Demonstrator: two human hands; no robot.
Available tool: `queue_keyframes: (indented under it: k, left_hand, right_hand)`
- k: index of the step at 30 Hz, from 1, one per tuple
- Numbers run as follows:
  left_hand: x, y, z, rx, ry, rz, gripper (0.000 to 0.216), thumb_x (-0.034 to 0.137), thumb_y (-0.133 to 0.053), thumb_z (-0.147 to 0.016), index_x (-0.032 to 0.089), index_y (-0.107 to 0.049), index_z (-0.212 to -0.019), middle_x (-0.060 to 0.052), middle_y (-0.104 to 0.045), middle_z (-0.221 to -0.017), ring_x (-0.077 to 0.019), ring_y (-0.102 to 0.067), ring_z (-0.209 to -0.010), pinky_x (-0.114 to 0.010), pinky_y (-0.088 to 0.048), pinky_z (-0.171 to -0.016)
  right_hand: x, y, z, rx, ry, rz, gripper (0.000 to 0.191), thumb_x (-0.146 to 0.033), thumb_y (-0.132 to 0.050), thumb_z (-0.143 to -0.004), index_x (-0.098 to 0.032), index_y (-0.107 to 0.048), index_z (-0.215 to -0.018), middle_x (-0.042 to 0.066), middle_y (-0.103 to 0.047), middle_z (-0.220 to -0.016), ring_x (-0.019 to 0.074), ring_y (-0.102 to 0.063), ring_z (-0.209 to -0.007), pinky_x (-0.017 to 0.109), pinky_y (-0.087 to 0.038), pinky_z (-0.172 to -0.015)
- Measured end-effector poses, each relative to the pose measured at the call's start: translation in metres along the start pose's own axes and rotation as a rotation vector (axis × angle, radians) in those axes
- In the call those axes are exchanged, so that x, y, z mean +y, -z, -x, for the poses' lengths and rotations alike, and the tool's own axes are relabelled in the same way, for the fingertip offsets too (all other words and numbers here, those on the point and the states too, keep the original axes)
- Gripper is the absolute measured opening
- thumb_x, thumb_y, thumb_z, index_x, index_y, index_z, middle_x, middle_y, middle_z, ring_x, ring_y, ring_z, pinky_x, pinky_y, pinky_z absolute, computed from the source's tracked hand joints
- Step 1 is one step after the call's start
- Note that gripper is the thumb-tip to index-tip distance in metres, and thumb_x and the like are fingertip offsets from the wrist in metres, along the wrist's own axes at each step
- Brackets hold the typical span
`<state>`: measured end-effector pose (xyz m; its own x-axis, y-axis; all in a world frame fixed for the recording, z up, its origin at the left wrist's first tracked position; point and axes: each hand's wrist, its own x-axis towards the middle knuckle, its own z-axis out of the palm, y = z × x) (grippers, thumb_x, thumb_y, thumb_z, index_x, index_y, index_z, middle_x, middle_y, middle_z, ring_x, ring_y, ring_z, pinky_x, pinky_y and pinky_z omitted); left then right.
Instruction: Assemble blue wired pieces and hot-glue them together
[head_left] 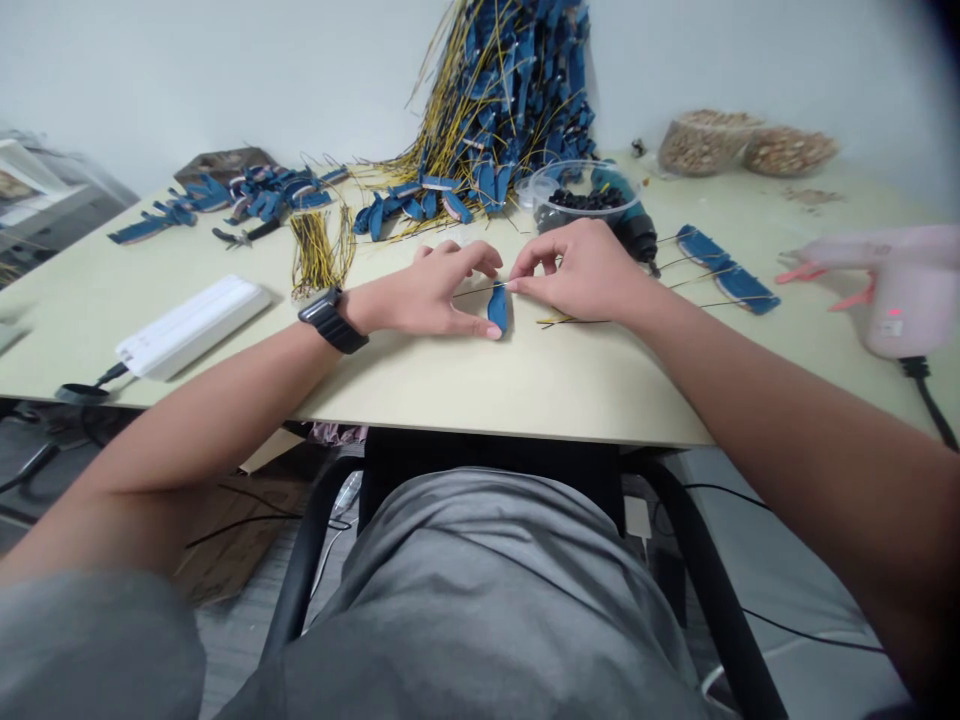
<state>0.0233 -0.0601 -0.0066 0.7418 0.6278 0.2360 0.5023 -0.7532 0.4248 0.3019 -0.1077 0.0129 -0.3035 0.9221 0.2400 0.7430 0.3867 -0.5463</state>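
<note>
loose, creased grey top [487,590]; short grey sleeve [97,640]; black watch [334,320] on the left wrist

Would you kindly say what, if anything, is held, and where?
Left hand: perhaps holding the blue piece by its near end. Right hand: pinching something too small to identify.

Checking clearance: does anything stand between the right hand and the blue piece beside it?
No, nothing visible: the right hand is at the far end of the blue piece; the left hand is opposite, thumb at its near end.
</note>
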Motion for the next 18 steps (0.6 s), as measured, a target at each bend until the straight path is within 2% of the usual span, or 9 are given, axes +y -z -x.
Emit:
queue_keyframes:
  k: [4,8,10,15,18]
  left_hand:
    - [0.007,-0.005,0.004,-0.004,0.024,-0.033,0.089,0.095,-0.093,-0.094,0.028,-0.076,-0.150,-0.019,-0.090,-0.154,-0.0509,-0.074,-0.149,-0.071,-0.048,-0.137]
    - [0.010,-0.006,0.004,0.004,0.037,-0.036,0.089,0.093,-0.095,-0.093,0.028,-0.075,-0.151,-0.018,-0.087,-0.159,-0.0510,-0.071,-0.150,-0.071,-0.047,-0.137]
    - [0.011,-0.007,0.004,0.030,0.035,-0.041,0.090,0.092,-0.097,-0.092,0.028,-0.075,-0.152,-0.017,-0.086,-0.160,-0.0509,-0.070,-0.151,-0.071,-0.046,-0.137]
    - [0.010,-0.010,0.004,0.062,0.036,-0.027,0.080,0.089,-0.098,-0.095,0.028,-0.080,-0.143,-0.015,-0.089,-0.148,-0.0463,-0.075,-0.140,-0.067,-0.050,-0.132]
    - [0.007,-0.011,0.004,0.070,0.026,-0.017,0.081,0.095,-0.100,-0.093,0.030,-0.081,-0.137,-0.013,-0.091,-0.144,-0.0458,-0.074,-0.139,-0.067,-0.050,-0.131]
  right_hand:
    - [0.007,-0.002,-0.003,-0.004,-0.009,-0.004,0.007,-0.029,-0.098,-0.103,-0.024,-0.103,-0.103,0.008,-0.087,-0.094,0.0294,-0.076,-0.093,0.049,-0.059,-0.095]
    - [0.012,-0.005,-0.006,0.009,0.001,0.007,0.027,-0.053,-0.103,-0.103,-0.026,-0.104,-0.107,0.010,-0.088,-0.097,0.0321,-0.075,-0.094,0.052,-0.060,-0.095]
    - [0.014,-0.006,-0.007,0.015,-0.010,0.007,0.032,-0.057,-0.104,-0.102,-0.026,-0.104,-0.108,0.011,-0.088,-0.099,0.0324,-0.075,-0.094,0.053,-0.061,-0.096]
    - [0.015,-0.008,-0.008,0.039,0.004,0.010,0.028,-0.054,-0.102,-0.103,-0.026,-0.104,-0.107,0.009,-0.086,-0.096,0.0317,-0.075,-0.095,0.051,-0.062,-0.095]
    - [0.014,-0.008,-0.008,0.047,-0.001,0.007,0.015,-0.037,-0.097,-0.104,-0.025,-0.104,-0.107,0.008,-0.085,-0.092,0.0310,-0.076,-0.094,0.051,-0.062,-0.098]
